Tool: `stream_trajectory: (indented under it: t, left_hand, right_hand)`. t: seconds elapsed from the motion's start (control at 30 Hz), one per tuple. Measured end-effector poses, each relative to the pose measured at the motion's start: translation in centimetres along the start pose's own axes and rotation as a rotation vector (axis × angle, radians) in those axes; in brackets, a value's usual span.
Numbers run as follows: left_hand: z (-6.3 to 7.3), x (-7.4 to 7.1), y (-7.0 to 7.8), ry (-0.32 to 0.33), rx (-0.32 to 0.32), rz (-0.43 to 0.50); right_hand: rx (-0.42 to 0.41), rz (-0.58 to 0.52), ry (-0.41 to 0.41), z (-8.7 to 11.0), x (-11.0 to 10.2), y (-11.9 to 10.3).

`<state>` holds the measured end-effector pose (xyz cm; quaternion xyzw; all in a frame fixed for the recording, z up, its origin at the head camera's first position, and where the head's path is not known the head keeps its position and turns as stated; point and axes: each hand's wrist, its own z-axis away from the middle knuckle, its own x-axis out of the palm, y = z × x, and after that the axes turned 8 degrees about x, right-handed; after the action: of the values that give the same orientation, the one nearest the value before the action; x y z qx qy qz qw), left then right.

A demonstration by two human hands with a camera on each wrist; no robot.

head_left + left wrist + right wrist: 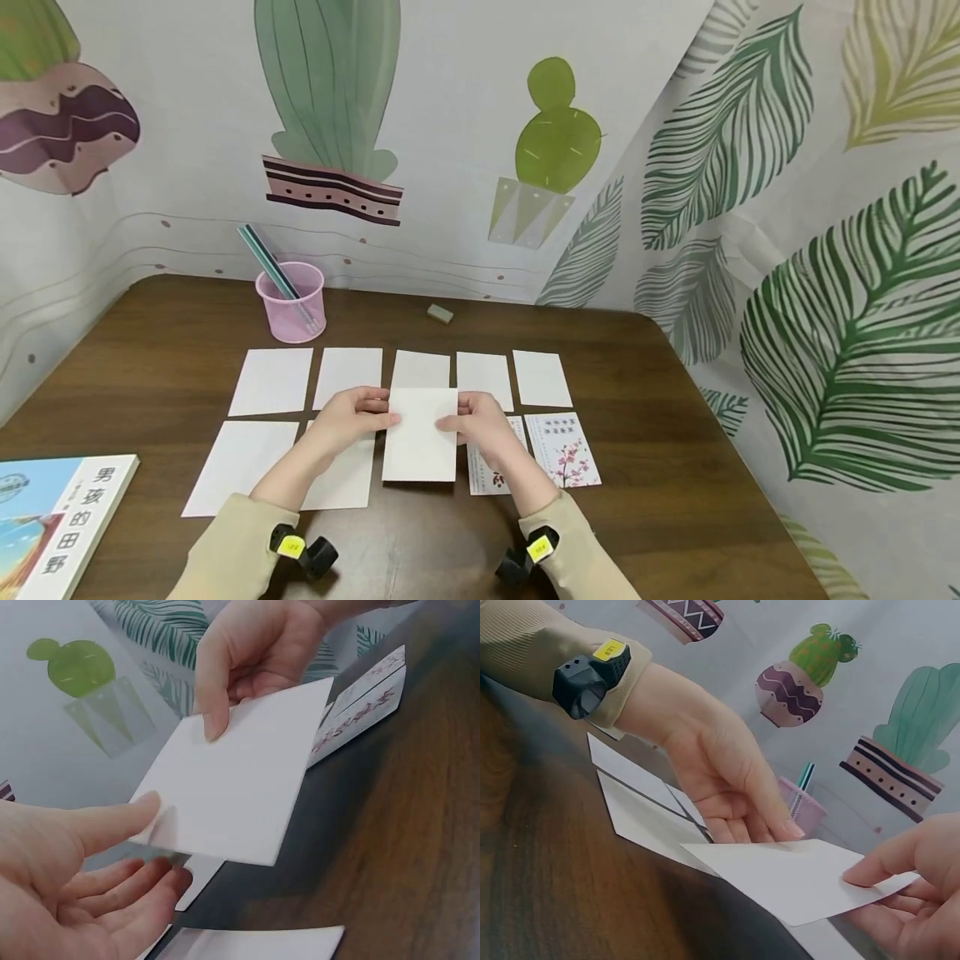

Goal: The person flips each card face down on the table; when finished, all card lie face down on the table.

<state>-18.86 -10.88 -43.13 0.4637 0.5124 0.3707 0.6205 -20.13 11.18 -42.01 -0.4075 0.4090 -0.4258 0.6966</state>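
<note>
A blank white card [422, 442] is held above the table between both hands. My left hand [351, 422] pinches its left edge, thumb on the upper face and fingers beneath. At the opposite edge, my right hand [483, 423] grips it the same way. In the left wrist view the card [232, 780] is tilted, its visible face plain. Several blank cards [270, 382] lie in two rows below and behind the hands. To the right lies a card printed with pink blossoms and writing [564, 450]; beside it another printed card [486, 479] is partly hidden by my right hand.
A pink cup [295, 312] with pencils [270, 262] stands at the back left. A small eraser [440, 314] lies near the table's back edge. At the front left is a book [75, 525]. A patterned cloth wall rises behind the brown table [675, 517].
</note>
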Motion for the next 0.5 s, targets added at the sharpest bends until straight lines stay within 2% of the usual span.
stream_trajectory:
  t: [0.07,0.2,0.3,0.5]
  left_hand:
    - [-0.1,0.2,-0.1,-0.019,0.001,-0.008]
    - [-0.3,0.5,-0.5,0.007,0.026,-0.052]
    - [-0.4,0.8,-0.8,0.022,0.039,-0.095]
    - [-0.4,1.2,-1.1,0.029,0.073,-0.162]
  right_hand:
    - [0.0,0.015,-0.032,-0.1,0.2,0.2]
    - [0.004,0.064,-0.058,-0.4,0.4,0.5]
    - [0.012,0.102,-0.049,-0.5,0.4,0.9]
    - [0.004,0.175,0.025,-1.0,0.0,1.4]
